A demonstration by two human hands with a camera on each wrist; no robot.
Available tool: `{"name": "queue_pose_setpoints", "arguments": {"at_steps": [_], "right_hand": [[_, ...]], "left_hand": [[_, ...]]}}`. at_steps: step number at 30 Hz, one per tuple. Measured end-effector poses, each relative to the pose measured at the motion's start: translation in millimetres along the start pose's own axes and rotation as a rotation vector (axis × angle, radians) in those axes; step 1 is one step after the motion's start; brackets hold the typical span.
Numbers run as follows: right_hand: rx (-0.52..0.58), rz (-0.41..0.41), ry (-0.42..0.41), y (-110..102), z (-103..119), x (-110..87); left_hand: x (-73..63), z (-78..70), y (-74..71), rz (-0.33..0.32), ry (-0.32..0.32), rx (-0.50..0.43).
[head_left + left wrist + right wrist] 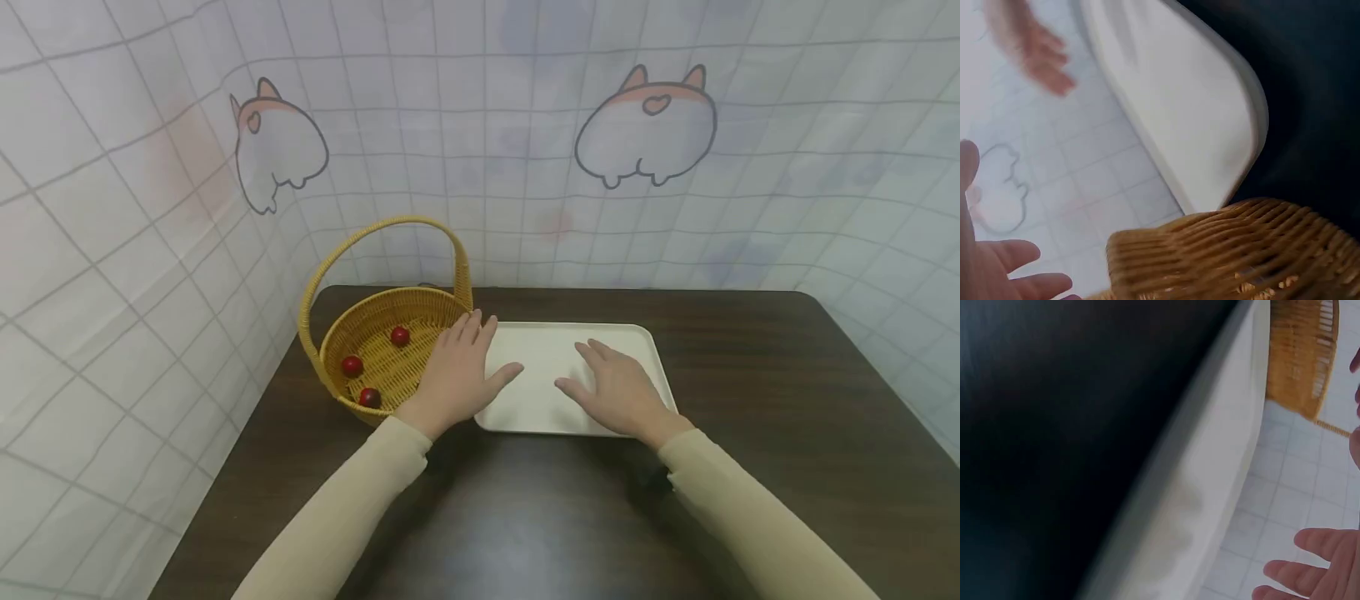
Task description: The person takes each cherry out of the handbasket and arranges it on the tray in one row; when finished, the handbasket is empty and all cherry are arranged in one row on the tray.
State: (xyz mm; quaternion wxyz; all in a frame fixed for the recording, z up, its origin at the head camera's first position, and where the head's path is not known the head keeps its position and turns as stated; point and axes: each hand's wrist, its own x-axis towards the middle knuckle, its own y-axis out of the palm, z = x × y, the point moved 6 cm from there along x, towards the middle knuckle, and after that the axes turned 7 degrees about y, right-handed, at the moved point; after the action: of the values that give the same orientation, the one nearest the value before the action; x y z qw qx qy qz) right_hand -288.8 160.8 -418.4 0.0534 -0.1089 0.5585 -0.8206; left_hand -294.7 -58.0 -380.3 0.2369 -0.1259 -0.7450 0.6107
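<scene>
Wall cloth: pale and gridded [112, 250], running along the left side, the back and the right side.
Left drawing: a cartoon animal [281, 150] printed on the cloth, above and left of the basket.
Basket: yellow wicker [397, 371] with a tall arched handle [352, 242], standing upright at the table's far left.
Red balls: three small ones inside the basket; one by the left wall [352, 367], one near the front rim [370, 397], one farther back toward the middle [401, 336].
Left hand: [459, 375] over the basket's right rim and the tray's left edge, fingers extended, thumb spread toward the right; whether it touches the rim cannot be told.
Tray: white, rectangular, with rounded corners [536, 408], flat on the table just right of the basket.
Right hand: [625, 387] above the tray's right part, well apart from the left hand, fingers extended, thumb spread toward the left.
Right drawing: a similar cartoon animal [648, 133] on the back cloth, above the tray.
Sleeves: cream, long, on both the left arm [337, 508] and the right [757, 508].
Table: dark brown with wood grain [787, 375], reaching well past the tray to the right.
</scene>
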Motion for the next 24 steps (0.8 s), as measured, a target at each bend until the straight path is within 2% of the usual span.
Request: {"name": "queue_pose_setpoints", "arguments": {"at_steps": [3, 6, 8, 11, 15, 18, 20, 22, 24], "right_hand": [[0.051, -0.030, 0.006, 9, 0, -9.6], [0.085, -0.068, 0.010, 17, -2, -20.3], [0.101, -0.095, 0.000, 20, -3, -28.5], [0.123, -0.129, -0.012, 24, -4, -40.2], [0.163, -0.163, 0.004, 28, -10, -48.0], [0.194, -0.185, 0.027, 31, -16, -48.6], [0.212, -0.202, 0.041, 32, -18, -48.3], [0.232, -0.219, 0.050, 32, -19, -47.4], [0.253, -0.238, 0.050, 32, -19, -46.0]], "left_hand": [[-17.7, 4.7, -9.9, -0.108, 0.005, -0.061], [-39.1, 11.1, -24.9, -0.282, 0.035, -0.122], [-56.2, 16.5, -36.7, -0.431, 0.069, -0.155], [-82.8, 28.3, -54.8, -0.698, 0.124, -0.206], [-110.5, 49.7, -73.5, -1.037, 0.147, -0.275], [-123.6, 59.3, -87.0, -1.245, 0.125, -0.327], [-130.0, 61.2, -95.0, -1.358, 0.094, -0.359], [-134.2, 64.6, -98.9, -1.433, 0.047, -0.387], [-136.9, 70.9, -96.9, -1.482, -0.011, -0.422]]}}
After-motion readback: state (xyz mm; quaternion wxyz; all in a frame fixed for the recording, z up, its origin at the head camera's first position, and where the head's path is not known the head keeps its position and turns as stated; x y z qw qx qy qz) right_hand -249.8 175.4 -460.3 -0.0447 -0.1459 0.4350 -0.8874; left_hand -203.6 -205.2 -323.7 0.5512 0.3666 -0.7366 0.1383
